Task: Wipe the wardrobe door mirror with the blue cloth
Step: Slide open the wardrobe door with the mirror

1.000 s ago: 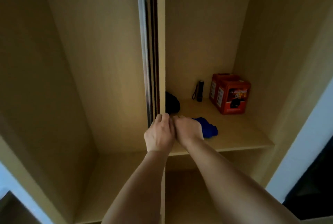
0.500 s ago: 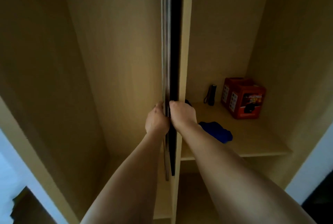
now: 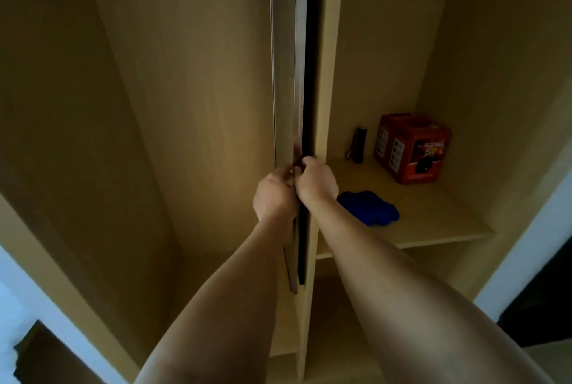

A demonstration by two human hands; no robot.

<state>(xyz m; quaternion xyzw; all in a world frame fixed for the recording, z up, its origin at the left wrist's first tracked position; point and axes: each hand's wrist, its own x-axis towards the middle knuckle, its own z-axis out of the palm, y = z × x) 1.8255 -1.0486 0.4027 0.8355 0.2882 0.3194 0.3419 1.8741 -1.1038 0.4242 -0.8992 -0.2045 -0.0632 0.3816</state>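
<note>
Both hands on the door edge (image 3: pixel 298 105): left hand (image 3: pixel 274 195) and right hand (image 3: pixel 317 182) curled round it, now drawn further out than a second ago. Blue cloth (image 3: pixel 370 209) untouched near shelf (image 3: pixel 433 219) front edge. Mirror face not visible; wiping not started.

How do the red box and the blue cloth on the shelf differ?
The red box is rigid and square-edged with printed panels; the blue cloth is soft, crumpled and plain. The red box stands tall at the back of the shelf; the blue cloth lies low near its front edge, partly hidden behind the right forearm. Both rest on that shelf, and neither is touched by the hands.
</note>
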